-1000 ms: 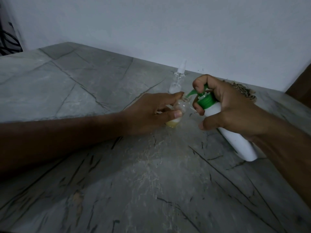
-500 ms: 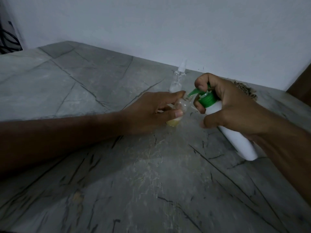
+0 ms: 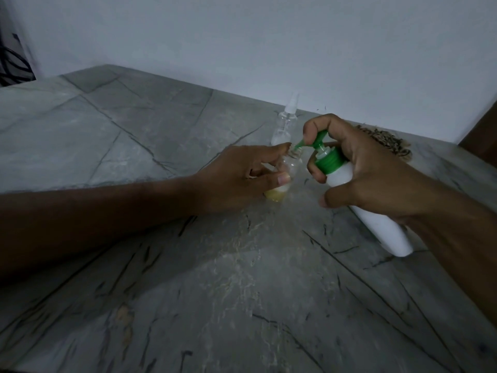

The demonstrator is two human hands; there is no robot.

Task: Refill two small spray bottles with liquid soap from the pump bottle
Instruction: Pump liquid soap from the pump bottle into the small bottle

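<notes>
Left hand grips open bottle (soap only at base); right hand grips pump bottle; capped bottle behind looks empty.

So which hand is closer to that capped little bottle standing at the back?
Left. The left hand sits just in front of the capped spray bottle; the right hand is off to its right, gripping the pump bottle.

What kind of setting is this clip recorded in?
Probably a dim room in a home: a grey stone-look tabletop with dark veins pushed against a plain white wall, with a dark-patterned cloth at the far left.
</notes>
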